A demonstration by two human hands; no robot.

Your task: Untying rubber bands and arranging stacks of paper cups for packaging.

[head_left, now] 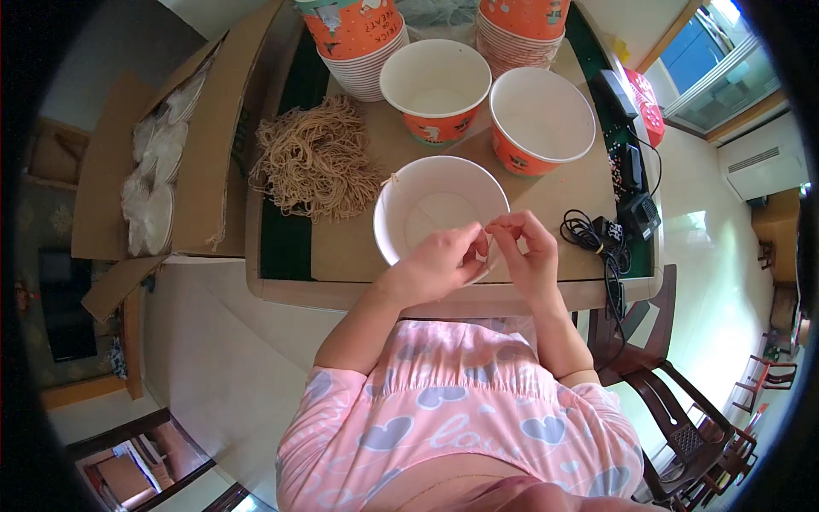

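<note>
Near white paper bucket (418, 200) stands upright at the front of the worktop (341, 293), just ahead of the person; left hand (444, 258) and right hand (527, 249) meet at its right rim, fingers curled close together; whether they pinch rim or string I cannot tell; a small string tie (391, 179) sits on the opposite rim.

Middle bucket (437, 83) and right bucket (546, 115), both orange outside, stand upright behind it; left stack (363, 60) and right stack (522, 38) of nested buckets rise farther back; cardboard box (223, 128), open at left, holds white round pieces (156, 183) in clear wrap.

String tangle (320, 158) lies left of the near bucket; coiled black cable (586, 232) and adapter (640, 215) lie right of the hands.
</note>
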